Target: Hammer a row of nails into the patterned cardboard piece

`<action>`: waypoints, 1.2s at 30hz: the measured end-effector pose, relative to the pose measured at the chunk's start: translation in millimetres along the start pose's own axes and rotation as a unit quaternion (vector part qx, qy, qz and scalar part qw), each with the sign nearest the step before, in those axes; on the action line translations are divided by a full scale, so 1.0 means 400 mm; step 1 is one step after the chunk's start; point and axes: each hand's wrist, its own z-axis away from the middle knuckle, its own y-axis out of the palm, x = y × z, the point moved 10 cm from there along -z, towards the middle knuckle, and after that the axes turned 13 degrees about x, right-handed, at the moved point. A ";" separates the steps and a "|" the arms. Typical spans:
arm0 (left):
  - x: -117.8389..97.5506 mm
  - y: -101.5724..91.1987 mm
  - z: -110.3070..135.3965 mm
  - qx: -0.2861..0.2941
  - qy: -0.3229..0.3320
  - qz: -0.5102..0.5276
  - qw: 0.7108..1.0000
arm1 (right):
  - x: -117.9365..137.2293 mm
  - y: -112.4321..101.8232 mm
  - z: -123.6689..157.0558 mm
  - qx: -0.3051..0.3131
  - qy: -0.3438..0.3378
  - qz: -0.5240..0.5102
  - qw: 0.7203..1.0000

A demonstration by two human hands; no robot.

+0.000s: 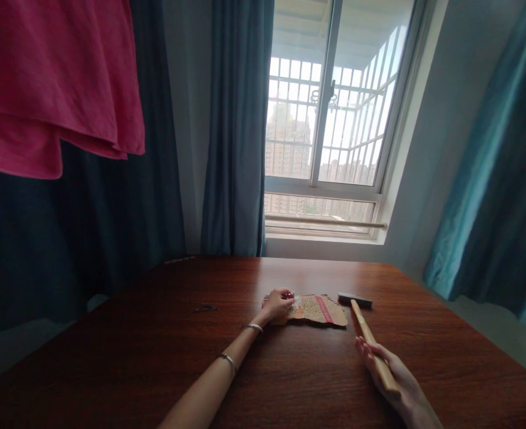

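Note:
A torn piece of cardboard [310, 310], dotted with many small marks and crossed by a pink-red band, lies on the table. My left hand [278, 306] rests over its left end, fingertips drawn together in a pinch; what is between them is too small to make out. In my right hand [388, 366], turned palm up, lies a hammer [370, 338] with a pale wooden handle. The fingers curl loosely around the handle, and the dark metal head is just right of the cardboard, at or near the tabletop.
Several thin dark pieces, perhaps nails [205, 308], lie on the brown wooden table [124, 363] left of my left hand. Behind the table are a window [325, 137] and a blue curtain [238, 131]. Pink cloth [61, 83] hangs at the upper left.

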 end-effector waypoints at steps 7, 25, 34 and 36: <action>-0.012 -0.002 0.001 -0.004 0.026 -0.032 0.999 | -0.010 0.101 -0.013 0.050 -0.057 -0.039 0.996; -0.017 0.004 0.007 0.000 0.012 -0.034 0.999 | -0.085 0.330 0.011 -0.005 -0.073 0.472 0.878; -0.012 0.003 0.002 -0.002 0.028 -0.054 0.998 | -0.068 0.349 0.020 -0.030 -0.066 0.482 0.873; -0.017 0.001 0.003 -0.003 0.033 -0.056 0.998 | -0.068 0.348 0.019 -0.032 -0.064 0.482 0.873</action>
